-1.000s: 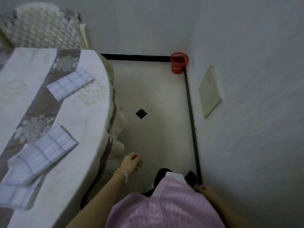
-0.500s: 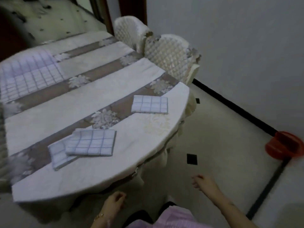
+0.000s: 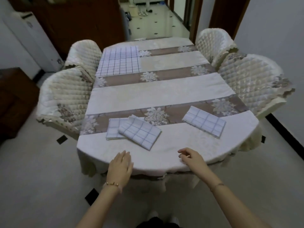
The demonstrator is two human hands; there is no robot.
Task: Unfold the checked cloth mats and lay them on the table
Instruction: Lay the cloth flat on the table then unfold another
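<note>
One checked cloth mat (image 3: 119, 62) lies unfolded flat at the table's far left. Two folded checked mats overlap near the front edge: the upper one (image 3: 139, 131) rests partly on the lower one (image 3: 113, 129). A third folded mat (image 3: 204, 121) lies alone at the front right. My left hand (image 3: 120, 167) hovers flat over the table's front edge, fingers extended, holding nothing. My right hand (image 3: 191, 157) is over the front edge too, fingers loosely curled and empty, a short way in front of the folded mats.
The table (image 3: 156, 94) wears a striped cream and brown floral cloth that hangs over its edges. Several quilted chairs stand at both sides, such as one (image 3: 65, 97) on the left and one (image 3: 250, 81) on the right. A doorway opens beyond the far end.
My view swung from the floor and wall round to face the table squarely. Both hands rose from beside my body to the table's front edge.
</note>
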